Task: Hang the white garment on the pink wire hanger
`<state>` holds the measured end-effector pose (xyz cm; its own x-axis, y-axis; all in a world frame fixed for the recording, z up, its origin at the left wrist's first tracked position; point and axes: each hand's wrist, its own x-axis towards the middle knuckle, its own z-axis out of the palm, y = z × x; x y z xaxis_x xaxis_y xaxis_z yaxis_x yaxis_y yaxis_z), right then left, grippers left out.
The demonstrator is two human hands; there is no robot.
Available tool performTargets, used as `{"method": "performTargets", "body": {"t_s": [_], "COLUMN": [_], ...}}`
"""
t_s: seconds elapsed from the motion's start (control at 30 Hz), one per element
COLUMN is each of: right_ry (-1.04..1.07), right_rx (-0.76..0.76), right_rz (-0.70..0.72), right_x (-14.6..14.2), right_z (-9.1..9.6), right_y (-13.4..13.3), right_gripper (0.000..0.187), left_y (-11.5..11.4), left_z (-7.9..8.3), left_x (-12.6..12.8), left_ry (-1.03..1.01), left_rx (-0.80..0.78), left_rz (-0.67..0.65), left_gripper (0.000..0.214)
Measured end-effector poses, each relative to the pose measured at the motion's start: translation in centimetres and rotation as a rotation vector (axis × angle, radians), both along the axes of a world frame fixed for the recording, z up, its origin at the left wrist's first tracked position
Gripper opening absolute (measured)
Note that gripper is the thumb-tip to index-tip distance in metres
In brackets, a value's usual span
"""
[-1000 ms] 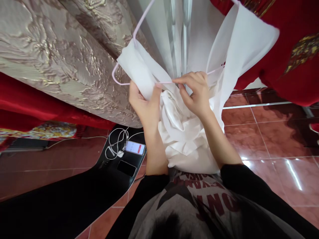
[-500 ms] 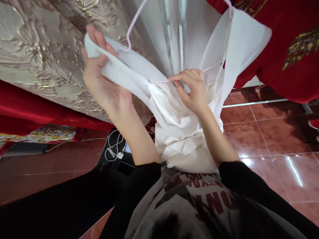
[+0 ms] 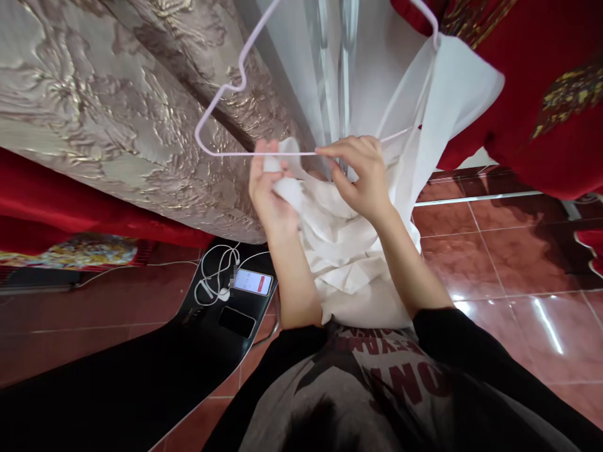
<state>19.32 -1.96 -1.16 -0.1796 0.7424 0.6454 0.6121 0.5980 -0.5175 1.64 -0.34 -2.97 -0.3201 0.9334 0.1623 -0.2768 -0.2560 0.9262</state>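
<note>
Pulled clear of the left end of the pink hanger since the earlier frame is the white cloth. Cloth is gathered in the blurred left hand; bar is pinched by the right hand, hands apart. Bar is best kept steady, fabric eased, not tugged. Hanger is held before the torso, long axis crosswise, bar sloped up rightward, shoulders pointed away; right one is draped.

Glossy red floor tiles, white glare, black seat.
</note>
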Motion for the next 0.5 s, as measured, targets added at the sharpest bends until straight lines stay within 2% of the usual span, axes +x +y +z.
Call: {"method": "performTargets", "body": {"t_s": [0.03,0.13,0.2,0.23,0.33,0.37,0.4,0.43,0.5], "right_ry": [0.003,0.060,0.222,0.361,0.764,0.818,0.821,0.816,0.834], "right_rx": [-0.007,-0.002,0.078,0.173,0.516,0.553,0.518,0.430,0.154], "right_rz": [0.003,0.046,0.075,0.045,-0.273,-0.371,-0.420,-0.404,-0.263], "right_x": [0.0,0.3,0.7,1.1,3.6,4.8,6.2,7.5,9.5], "right_z": [0.2,1.0,1.8,2.1,2.2,1.8,1.2,0.3,-1.5], "right_y": [0.0,-0.3,-1.0,-1.4,-2.3,-2.3,-2.2,-1.8,-0.6], "right_gripper": [0.028,0.026,0.024,0.022,0.025,0.030,0.039,0.048,0.071], "left_y": [-0.5,-1.7,-2.1,-2.2,-2.2,-2.1,-2.1,-2.1,-2.1], "left_z": [0.5,2.0,2.4,2.5,2.4,2.3,2.3,2.3,2.3], "left_x": [1.2,3.6,4.2,4.2,4.1,4.0,4.1,4.1,4.4], "left_ry": [-0.007,-0.019,-0.032,-0.038,-0.012,0.011,0.032,0.044,0.036], "left_rx": [0.033,0.097,0.164,0.197,0.197,0.165,0.130,0.109,0.107], "left_rz": [-0.078,-0.118,-0.112,-0.115,-0.097,-0.082,-0.066,-0.053,-0.048], "left_gripper": [0.038,0.036,0.043,0.049,0.058,0.057,0.055,0.054,0.054]}}
